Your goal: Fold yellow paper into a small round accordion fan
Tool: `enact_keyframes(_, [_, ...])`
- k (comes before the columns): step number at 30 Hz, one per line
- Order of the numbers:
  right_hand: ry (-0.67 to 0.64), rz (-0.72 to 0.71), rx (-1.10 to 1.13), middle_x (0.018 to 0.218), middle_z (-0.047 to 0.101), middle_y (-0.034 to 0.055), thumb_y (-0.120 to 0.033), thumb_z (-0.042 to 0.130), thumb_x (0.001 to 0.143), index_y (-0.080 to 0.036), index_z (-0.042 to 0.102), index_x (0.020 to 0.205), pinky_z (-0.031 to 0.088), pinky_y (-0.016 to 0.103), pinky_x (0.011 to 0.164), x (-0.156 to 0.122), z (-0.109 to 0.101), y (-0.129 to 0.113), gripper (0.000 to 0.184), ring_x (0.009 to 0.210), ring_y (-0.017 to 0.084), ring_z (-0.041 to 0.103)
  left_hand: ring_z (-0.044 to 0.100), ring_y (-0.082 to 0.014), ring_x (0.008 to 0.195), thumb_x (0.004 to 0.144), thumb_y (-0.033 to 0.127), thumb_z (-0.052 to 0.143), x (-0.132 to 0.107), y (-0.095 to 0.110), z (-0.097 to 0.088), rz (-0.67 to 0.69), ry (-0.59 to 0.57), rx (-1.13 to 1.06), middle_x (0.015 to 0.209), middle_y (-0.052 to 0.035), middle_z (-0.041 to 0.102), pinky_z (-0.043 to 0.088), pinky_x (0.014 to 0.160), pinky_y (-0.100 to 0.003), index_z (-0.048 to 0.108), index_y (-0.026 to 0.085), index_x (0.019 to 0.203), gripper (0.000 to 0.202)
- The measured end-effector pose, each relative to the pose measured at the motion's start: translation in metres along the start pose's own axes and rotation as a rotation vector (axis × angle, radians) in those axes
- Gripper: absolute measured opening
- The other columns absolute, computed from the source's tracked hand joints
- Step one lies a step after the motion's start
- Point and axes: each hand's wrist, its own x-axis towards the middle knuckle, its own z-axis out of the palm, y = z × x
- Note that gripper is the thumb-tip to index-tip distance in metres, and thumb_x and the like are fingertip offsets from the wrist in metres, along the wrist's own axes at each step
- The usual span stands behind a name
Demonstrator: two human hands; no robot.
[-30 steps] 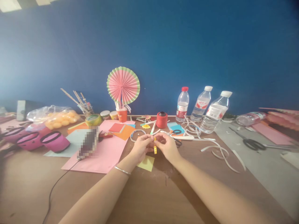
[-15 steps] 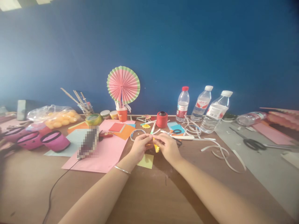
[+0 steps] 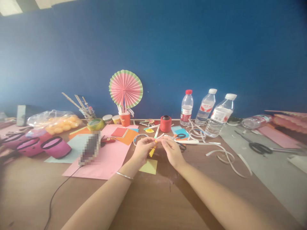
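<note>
A narrow strip of pleated yellow paper [image 3: 152, 151] hangs between my hands, its folds pressed together. My left hand [image 3: 143, 149] pinches it near the top. The fingers of my right hand [image 3: 172, 151] are closed at the same upper end, with their tips meeting those of the left. Their fingertips partly hide the top of the strip. Below the hands, a flat pale yellow paper square [image 3: 148, 166] lies on the table. Just beyond them are a small yellow pleated paper fan [image 3: 149, 130] and a red spool [image 3: 165, 124].
A pink-and-green paper fan [image 3: 126, 89] stands in a red cup [image 3: 124, 119]. Pink paper [image 3: 112, 159] and a pixelated device [image 3: 90, 148] lie left. Right are water bottles [image 3: 186, 108], curled white strips [image 3: 227, 156] and black scissors [image 3: 259, 147]. A bag of orange balls [image 3: 59, 124] sits far left.
The pleated yellow strip has swung from beside my right fingers to beneath my left fingers and looks narrower. Both hands stay close together in nearly the same place.
</note>
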Motion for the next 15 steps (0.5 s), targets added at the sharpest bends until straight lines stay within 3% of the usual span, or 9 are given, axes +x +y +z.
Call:
enact_keyframes(3, [0.021, -0.003, 0.057, 0.094, 0.056, 0.0046, -0.021, 0.041, 0.083, -0.024, 0.055, 0.106, 0.045, 0.032, 0.076, -0.0021, 0.002, -0.0028, 0.027, 0.084, 0.017, 0.053, 0.057, -0.0104, 0.053, 0.055, 0.025, 0.071, -0.0016, 0.0018, 0.0021, 0.024, -0.033, -0.014, 0.065, -0.0016, 0.061, 0.043, 0.051, -0.021, 0.061, 0.014, 0.074, 0.024])
enact_keyframes(6, [-0.016, -0.081, 0.011, 0.095, 0.054, 0.0042, -0.012, 0.045, 0.076, -0.026, 0.04, 0.121, 0.046, 0.029, 0.07, -0.0052, 0.0029, -0.0059, 0.047, 0.075, 0.015, 0.053, 0.055, -0.0093, 0.053, 0.059, 0.024, 0.069, -0.0026, 0.0035, 0.0023, 0.016, -0.04, -0.056, 0.065, -0.0007, 0.06, 0.042, 0.05, -0.02, 0.059, 0.015, 0.075, 0.021])
enact_keyframes(11, [-0.167, -0.221, -0.278, 0.094, 0.053, 0.0054, -0.006, 0.045, 0.071, -0.024, 0.054, 0.104, 0.043, 0.031, 0.073, -0.0081, 0.0022, -0.0064, 0.038, 0.084, 0.019, 0.051, 0.055, -0.0102, 0.059, 0.063, 0.023, 0.064, -0.005, 0.006, 0.003, -0.03, -0.037, -0.105, 0.069, -0.001, 0.057, 0.039, 0.045, -0.017, 0.058, 0.017, 0.08, 0.019])
enact_keyframes(15, [-0.169, -0.232, -0.294, 0.09, 0.052, 0.0054, -0.009, 0.046, 0.075, -0.023, 0.058, 0.093, 0.042, 0.03, 0.073, -0.0075, 0.0018, -0.0053, 0.025, 0.083, 0.019, 0.051, 0.055, -0.0095, 0.058, 0.064, 0.024, 0.064, -0.0075, 0.0056, 0.0054, -0.074, -0.079, -0.153, 0.07, 0.0002, 0.057, 0.038, 0.044, -0.017, 0.058, 0.019, 0.085, 0.022])
